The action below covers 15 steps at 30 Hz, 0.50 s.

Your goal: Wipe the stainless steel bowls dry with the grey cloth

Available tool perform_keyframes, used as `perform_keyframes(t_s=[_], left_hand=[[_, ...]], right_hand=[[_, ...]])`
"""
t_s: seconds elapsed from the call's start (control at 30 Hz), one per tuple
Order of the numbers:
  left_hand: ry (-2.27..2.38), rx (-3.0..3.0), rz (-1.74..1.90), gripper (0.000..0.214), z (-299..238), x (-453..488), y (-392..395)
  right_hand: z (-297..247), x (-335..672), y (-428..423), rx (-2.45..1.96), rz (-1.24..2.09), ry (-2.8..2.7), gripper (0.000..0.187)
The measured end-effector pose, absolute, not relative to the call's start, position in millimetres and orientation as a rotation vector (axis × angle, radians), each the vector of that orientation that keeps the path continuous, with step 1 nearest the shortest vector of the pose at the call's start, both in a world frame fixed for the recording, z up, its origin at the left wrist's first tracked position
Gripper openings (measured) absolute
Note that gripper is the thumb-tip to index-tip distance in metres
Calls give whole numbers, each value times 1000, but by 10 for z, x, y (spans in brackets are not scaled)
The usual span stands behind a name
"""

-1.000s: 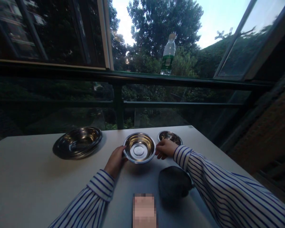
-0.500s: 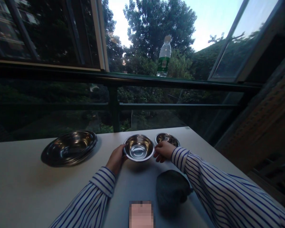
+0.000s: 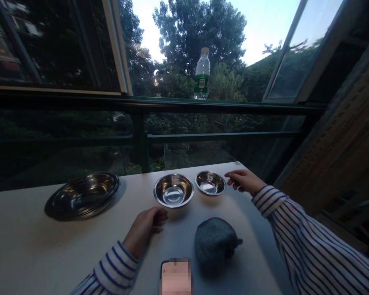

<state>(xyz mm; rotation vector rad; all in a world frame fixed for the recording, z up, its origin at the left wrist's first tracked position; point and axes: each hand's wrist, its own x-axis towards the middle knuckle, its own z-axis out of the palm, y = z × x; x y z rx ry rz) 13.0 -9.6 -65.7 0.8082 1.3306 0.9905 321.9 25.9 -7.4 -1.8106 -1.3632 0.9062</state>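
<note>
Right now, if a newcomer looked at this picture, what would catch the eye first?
Probably the metallic shine on the white table: a stack of basins at the left, a middle bowl, and a smaller bowl to its right. The left hand is just in front of the middle bowl, the right hand by the smaller bowl's right side. Above the railing, a green-labelled bottle stands out against trees.

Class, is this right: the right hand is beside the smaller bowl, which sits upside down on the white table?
No: the smaller bowl sits upright, not upside down, on the white table beside the right hand, as the head view shows.
</note>
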Motion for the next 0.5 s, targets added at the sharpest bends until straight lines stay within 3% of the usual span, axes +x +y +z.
perform_keyframes(t_s=[0.13,0.5], left_hand=[[1163,879,838,21,-561,461,-183],[1078,999,849,8,-777,1327,227]], right_hand=[[-156,3412,277,-1874,894,-1278,23],[-591,3436,534,-1940,985,-1204,30]])
